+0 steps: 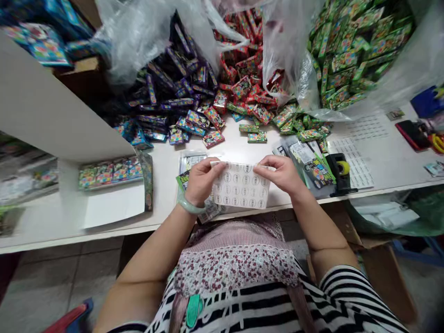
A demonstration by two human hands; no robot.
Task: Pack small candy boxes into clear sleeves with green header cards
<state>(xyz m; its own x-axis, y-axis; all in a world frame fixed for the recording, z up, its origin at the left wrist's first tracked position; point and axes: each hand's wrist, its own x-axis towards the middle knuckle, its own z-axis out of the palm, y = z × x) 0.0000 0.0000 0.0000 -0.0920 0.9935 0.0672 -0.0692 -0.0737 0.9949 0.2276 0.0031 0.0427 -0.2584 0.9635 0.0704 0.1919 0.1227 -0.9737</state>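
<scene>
**A:** In the head view, where is the sticker sheet (243, 187)?

**B:** Left of the tape dispenser (342, 172), above the near edge of the surface (243, 143). Its long axis runs side to side.

**A:** And the grips?

**B:** The left hand (202, 179) pinches the top left corner. The right hand (282, 173) pinches the top edge on the dispenser's side. Both touch the sheet, so neither is nearer.

**A:** Anything unclear?

**B:** The print on the stickers is too small to read, and the clear bags (190, 162) beneath the sheet are mostly covered.

My left hand (201, 180) covers sheet (243, 187) corner; sticker print too small to read. Beneath sheet, packets (190, 162) half hidden. Far left of grip, boxes (27, 173) blurred.
</scene>
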